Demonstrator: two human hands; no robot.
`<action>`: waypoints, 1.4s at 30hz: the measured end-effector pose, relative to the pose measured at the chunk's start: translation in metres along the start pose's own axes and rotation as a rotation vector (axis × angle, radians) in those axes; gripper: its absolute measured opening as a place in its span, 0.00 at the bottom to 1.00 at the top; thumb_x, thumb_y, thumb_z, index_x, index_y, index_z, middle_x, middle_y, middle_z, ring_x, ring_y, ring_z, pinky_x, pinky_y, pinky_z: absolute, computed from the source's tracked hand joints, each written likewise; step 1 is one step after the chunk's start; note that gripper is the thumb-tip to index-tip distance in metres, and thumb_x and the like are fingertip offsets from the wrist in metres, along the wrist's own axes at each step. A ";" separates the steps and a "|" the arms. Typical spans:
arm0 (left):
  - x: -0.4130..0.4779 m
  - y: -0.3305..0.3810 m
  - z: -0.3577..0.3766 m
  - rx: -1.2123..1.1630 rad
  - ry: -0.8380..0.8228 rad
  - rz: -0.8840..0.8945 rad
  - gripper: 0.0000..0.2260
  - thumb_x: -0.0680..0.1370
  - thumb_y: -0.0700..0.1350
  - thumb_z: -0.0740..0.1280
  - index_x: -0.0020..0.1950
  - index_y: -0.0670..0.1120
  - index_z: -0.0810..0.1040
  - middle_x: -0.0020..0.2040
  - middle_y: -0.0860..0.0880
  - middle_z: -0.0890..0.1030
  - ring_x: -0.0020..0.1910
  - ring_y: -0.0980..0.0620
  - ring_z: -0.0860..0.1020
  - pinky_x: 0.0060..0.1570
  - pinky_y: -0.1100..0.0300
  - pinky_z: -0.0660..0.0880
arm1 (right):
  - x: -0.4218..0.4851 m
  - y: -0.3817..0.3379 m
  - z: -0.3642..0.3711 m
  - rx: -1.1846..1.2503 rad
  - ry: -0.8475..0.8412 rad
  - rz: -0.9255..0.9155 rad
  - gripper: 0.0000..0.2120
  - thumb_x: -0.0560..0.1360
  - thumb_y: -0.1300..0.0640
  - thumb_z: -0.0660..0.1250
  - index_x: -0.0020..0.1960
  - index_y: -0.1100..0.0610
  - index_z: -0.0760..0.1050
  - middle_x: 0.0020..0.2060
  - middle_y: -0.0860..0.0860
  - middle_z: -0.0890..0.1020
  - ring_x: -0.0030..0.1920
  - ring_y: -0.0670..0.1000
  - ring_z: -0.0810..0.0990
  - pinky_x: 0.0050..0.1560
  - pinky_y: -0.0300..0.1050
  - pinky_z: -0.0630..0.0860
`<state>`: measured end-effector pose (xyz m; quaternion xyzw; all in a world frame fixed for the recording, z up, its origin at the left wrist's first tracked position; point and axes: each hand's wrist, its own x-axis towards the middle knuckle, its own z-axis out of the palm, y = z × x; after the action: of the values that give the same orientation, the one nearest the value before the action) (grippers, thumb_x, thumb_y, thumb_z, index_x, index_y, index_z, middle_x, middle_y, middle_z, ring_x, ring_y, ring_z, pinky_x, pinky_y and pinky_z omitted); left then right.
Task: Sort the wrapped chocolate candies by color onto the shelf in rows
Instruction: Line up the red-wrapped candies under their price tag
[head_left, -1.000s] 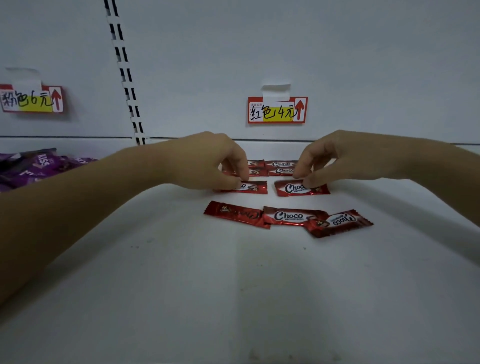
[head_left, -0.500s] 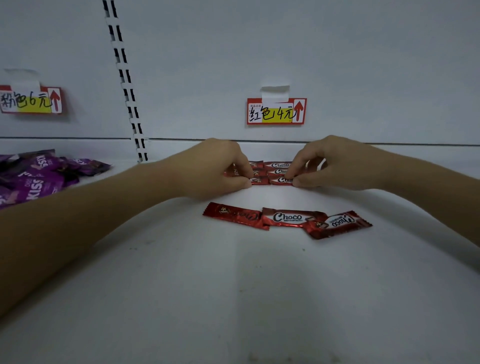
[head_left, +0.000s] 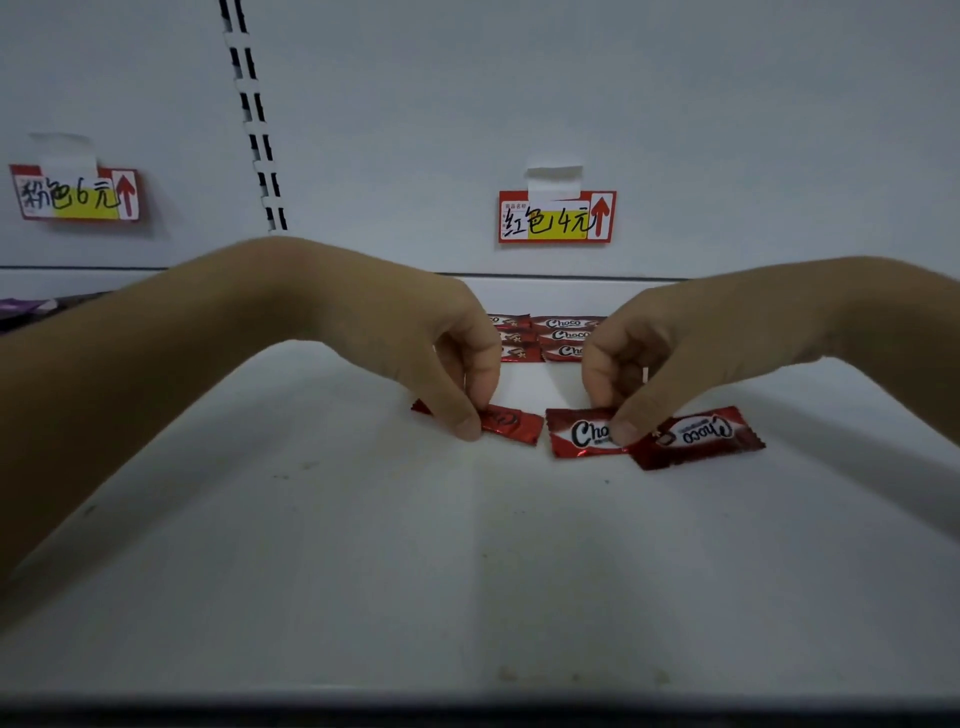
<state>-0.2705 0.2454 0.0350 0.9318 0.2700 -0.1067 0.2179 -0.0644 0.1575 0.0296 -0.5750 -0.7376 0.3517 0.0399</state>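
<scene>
Three red Choco candies lie in a loose line on the white shelf (head_left: 467, 561). My left hand (head_left: 441, 353) pinches the left candy (head_left: 506, 423) between thumb and fingers. My right hand (head_left: 654, 358) pinches the middle candy (head_left: 579, 434), which partly overlaps the right candy (head_left: 698, 436); that one lies upside down and untouched. Behind the hands, several red candies sit in neat rows (head_left: 553, 338) against the back wall, partly hidden by my fingers.
A red price tag (head_left: 557, 217) is taped to the back wall above the rows, and another tag (head_left: 75, 193) hangs at the left. Purple wrappers (head_left: 23, 306) peek out at the far left behind my forearm. A slotted upright (head_left: 254, 114) divides the back wall.
Both hands have drawn back from the rows at the back wall toward me and come down on the left and middle candies of the front line.
</scene>
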 end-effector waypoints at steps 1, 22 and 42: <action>0.000 -0.001 0.000 -0.018 0.016 0.015 0.08 0.68 0.48 0.75 0.43 0.50 0.80 0.43 0.49 0.84 0.33 0.59 0.79 0.38 0.68 0.75 | -0.001 0.001 -0.001 0.024 -0.006 -0.004 0.12 0.58 0.54 0.82 0.37 0.49 0.80 0.34 0.48 0.81 0.33 0.44 0.76 0.34 0.37 0.72; 0.011 -0.006 0.010 0.116 0.409 -0.037 0.13 0.69 0.56 0.73 0.39 0.52 0.73 0.42 0.54 0.81 0.41 0.55 0.79 0.42 0.59 0.73 | -0.006 0.017 -0.015 0.049 0.271 0.126 0.08 0.69 0.61 0.73 0.48 0.56 0.80 0.40 0.50 0.84 0.41 0.46 0.79 0.50 0.46 0.73; 0.019 -0.013 0.014 0.195 0.443 0.180 0.05 0.75 0.50 0.68 0.49 0.54 0.82 0.44 0.59 0.78 0.45 0.58 0.77 0.47 0.65 0.72 | -0.005 0.012 -0.014 -0.081 0.222 0.036 0.04 0.67 0.53 0.75 0.40 0.50 0.81 0.34 0.46 0.81 0.36 0.44 0.76 0.43 0.43 0.72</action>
<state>-0.2626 0.2577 0.0120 0.9693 0.2155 0.0943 0.0710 -0.0468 0.1611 0.0349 -0.6249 -0.7318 0.2562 0.0917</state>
